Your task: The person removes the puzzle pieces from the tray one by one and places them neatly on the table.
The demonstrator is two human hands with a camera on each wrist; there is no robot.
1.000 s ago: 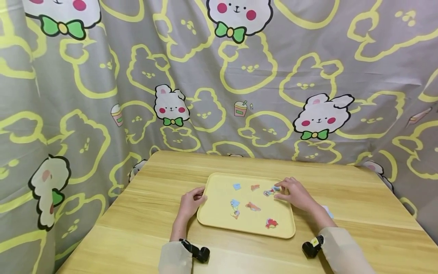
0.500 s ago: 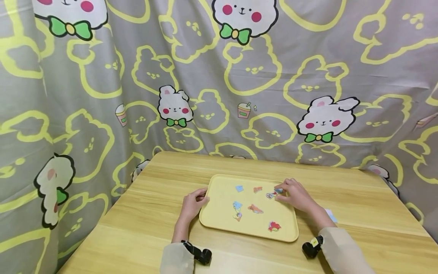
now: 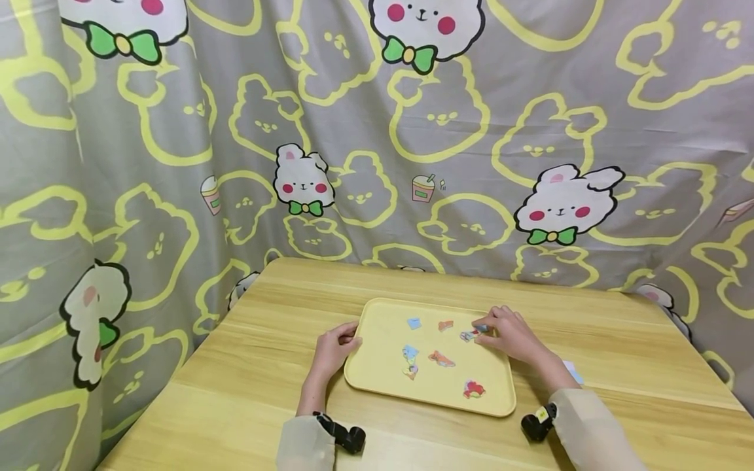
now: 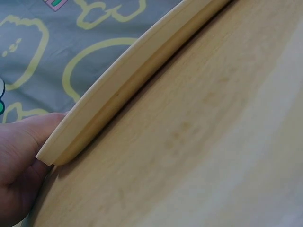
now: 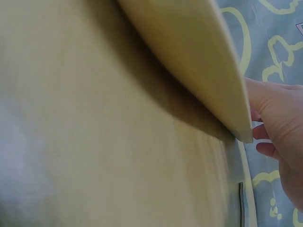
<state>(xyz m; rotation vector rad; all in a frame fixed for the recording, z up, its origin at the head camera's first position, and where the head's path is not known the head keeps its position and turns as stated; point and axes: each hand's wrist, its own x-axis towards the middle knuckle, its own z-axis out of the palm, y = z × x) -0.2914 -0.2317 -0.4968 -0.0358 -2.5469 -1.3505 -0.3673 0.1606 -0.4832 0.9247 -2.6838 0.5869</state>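
Observation:
A yellow tray (image 3: 377,373) lies on the wooden table, with several small, flat, colourful puzzle pieces on it. My left hand (image 3: 332,351) grips its left edge, thumb over the rim; the left wrist view also has this hand (image 4: 19,156) at the tray's corner. At the far right corner, my right hand (image 3: 514,335) reaches over the rim and pinches a blue puzzle piece (image 3: 481,327) beside a red-and-blue piece (image 3: 469,336). In the right wrist view the tray wall hides the right hand's (image 5: 284,125) thumb and index fingertips.
Also on the tray are a light blue piece (image 3: 414,323), orange pieces (image 3: 442,358), a joined blue-and-yellow group (image 3: 410,360) and a red piece (image 3: 473,389). A white-and-blue paper (image 3: 573,371) lies under the right forearm. A patterned curtain (image 3: 365,131) hangs behind the table (image 3: 247,366).
The head view has shifted slightly, moving everything a little to the right in it. The left hand stays on the tray's edge; the right thumb and fingers stay at the same pieces.

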